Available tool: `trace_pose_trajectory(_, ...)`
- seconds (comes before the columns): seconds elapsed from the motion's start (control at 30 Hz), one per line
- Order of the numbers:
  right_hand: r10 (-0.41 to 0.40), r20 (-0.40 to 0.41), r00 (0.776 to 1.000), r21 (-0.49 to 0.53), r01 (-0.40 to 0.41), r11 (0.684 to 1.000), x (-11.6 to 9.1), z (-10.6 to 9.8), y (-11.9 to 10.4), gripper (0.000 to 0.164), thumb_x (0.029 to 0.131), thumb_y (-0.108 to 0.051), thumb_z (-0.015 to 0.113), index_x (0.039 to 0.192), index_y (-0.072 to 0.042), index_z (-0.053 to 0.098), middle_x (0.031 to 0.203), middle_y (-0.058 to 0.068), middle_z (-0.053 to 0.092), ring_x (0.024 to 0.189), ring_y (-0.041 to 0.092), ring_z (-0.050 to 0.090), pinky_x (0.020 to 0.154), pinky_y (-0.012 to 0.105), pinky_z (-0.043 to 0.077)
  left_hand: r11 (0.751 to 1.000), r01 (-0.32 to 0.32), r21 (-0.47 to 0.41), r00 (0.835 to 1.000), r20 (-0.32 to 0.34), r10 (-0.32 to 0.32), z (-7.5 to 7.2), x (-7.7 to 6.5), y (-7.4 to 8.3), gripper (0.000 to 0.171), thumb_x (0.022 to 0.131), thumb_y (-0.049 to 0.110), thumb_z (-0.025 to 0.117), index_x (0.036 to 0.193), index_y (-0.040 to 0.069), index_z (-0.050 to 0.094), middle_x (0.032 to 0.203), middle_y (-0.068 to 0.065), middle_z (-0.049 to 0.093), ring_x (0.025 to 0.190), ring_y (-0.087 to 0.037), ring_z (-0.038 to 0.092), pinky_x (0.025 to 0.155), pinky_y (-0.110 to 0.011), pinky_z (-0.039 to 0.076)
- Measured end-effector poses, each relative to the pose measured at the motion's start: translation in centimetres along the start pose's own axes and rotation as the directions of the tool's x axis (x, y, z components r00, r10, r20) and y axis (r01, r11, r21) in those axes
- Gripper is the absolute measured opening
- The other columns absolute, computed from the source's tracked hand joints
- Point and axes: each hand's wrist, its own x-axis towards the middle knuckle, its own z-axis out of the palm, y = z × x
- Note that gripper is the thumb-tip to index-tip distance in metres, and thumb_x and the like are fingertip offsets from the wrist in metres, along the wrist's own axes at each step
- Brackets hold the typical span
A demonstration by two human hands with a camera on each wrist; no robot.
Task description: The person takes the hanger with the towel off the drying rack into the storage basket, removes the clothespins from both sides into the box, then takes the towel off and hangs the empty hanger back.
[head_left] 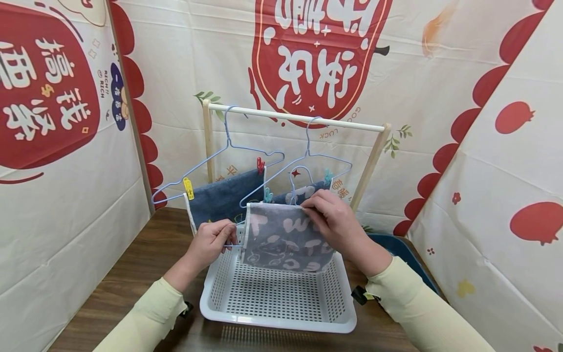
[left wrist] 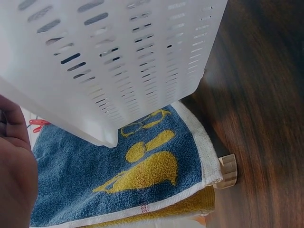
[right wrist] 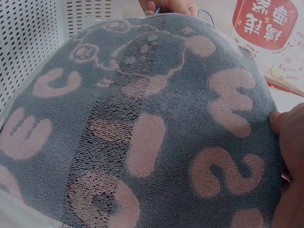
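A grey towel with pink letters [head_left: 281,239] hangs over a light-blue hanger [head_left: 292,187], whose hook sticks up above the folded top edge. My left hand [head_left: 212,238] grips the hanger's end, poking out at the towel's left side. Fingers and thumb of my right hand [head_left: 331,215] pinch the towel's top edge, right of the hook. In the right wrist view the towel [right wrist: 171,95] spreads wide, with the right hand [right wrist: 292,147] at its edge. The left wrist view shows part of the left hand [left wrist: 16,183] beside the basket; its fingertips are hidden there.
Beneath the towel stands a white perforated basket [head_left: 277,320]. Behind it, a wooden rack with a white rod [head_left: 281,116] bears two blue hangers. Dark-blue towels [head_left: 220,198] hang there, held by yellow, red and teal clips. A dark-blue tray [head_left: 411,259] lies at the right.
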Motion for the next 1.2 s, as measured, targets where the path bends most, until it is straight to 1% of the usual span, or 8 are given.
trace_pose_trajectory(0.2, -0.004, -0.052, 0.999, 0.004, 0.004, 1.0, 0.2, -0.2, -0.2, 0.013, 0.1, 0.004, 0.079, 0.107, -0.007, 0.078, 0.104, 0.003, 0.071, 0.093, 0.019, 0.064, 0.079, 0.027, 0.051, 1.0, 0.01, 0.005, 1.0, 0.005, -0.01, 0.0, -0.1, -0.2, 0.034, 0.11, -0.007, 0.058, 0.087, 0.013, 0.072, 0.075, -0.001, 0.072, 0.052, -0.017, 0.059, 0.046, -0.024, 0.052)
trace_pose_trajectory(0.33, 0.005, -0.068, 0.998, 0.011, -0.005, 1.0, 0.2, -0.4, -0.3, 0.015, 0.099, 0.005, 0.078, 0.108, -0.007, 0.078, 0.105, 0.003, 0.071, 0.094, 0.019, 0.064, 0.08, 0.027, 0.051, 1.0, 0.012, 0.005, 1.0, 0.011, -0.012, 0.0, -0.1, -0.2, 0.033, 0.11, -0.007, 0.058, 0.087, 0.013, 0.072, 0.075, -0.002, 0.072, 0.052, -0.016, 0.059, 0.047, -0.024, 0.052)
trace_pose_trajectory(0.53, 0.02, -0.081, 0.997, 0.008, -0.02, 1.0, 0.3, -0.8, -0.4, 0.012, 0.102, 0.001, 0.077, 0.111, -0.006, 0.078, 0.107, 0.004, 0.072, 0.096, 0.021, 0.065, 0.082, 0.029, 0.051, 1.0, 0.001, 0.017, 1.0, 0.014, -0.001, 0.0, 0.0, -0.1, 0.034, 0.11, -0.007, 0.058, 0.086, 0.013, 0.072, 0.075, -0.002, 0.072, 0.052, -0.015, 0.059, 0.046, -0.024, 0.052)
trace_pose_trajectory(0.67, 0.027, -0.103, 0.994, 0.008, -0.026, 1.0, 0.4, -1.0, -0.5, 0.014, 0.101, 0.003, 0.078, 0.112, -0.006, 0.078, 0.107, 0.005, 0.072, 0.097, 0.022, 0.065, 0.082, 0.029, 0.052, 1.0, 0.005, 0.022, 1.0, 0.017, -0.006, 0.0, 0.0, -0.1, 0.034, 0.111, -0.007, 0.058, 0.086, 0.014, 0.071, 0.075, -0.001, 0.072, 0.052, -0.016, 0.059, 0.046, -0.024, 0.052)
trace_pose_trajectory(0.87, 0.036, -0.139, 0.99, 0.024, -0.033, 0.999, 0.4, -1.1, -0.6, 0.019, 0.098, 0.008, 0.077, 0.112, -0.005, 0.079, 0.107, 0.006, 0.073, 0.097, 0.023, 0.065, 0.082, 0.026, 0.051, 1.0, 0.017, 0.018, 1.0, 0.021, -0.017, 0.0, -0.1, -0.1, 0.033, 0.111, -0.006, 0.058, 0.088, 0.013, 0.072, 0.076, -0.001, 0.072, 0.053, -0.019, 0.06, 0.047, -0.024, 0.052)
trace_pose_trajectory(1.2, 0.023, -0.214, 0.976, 0.023, -0.019, 1.0, 0.7, -1.6, -0.9, 0.016, 0.098, 0.009, 0.077, 0.109, -0.002, 0.078, 0.104, 0.008, 0.073, 0.093, 0.023, 0.065, 0.081, 0.027, 0.05, 0.999, 0.027, 0.019, 0.999, 0.024, -0.028, -0.1, -0.1, -0.1, 0.034, 0.111, -0.005, 0.058, 0.088, 0.014, 0.072, 0.077, 0.0, 0.072, 0.055, -0.017, 0.06, 0.048, -0.025, 0.053)
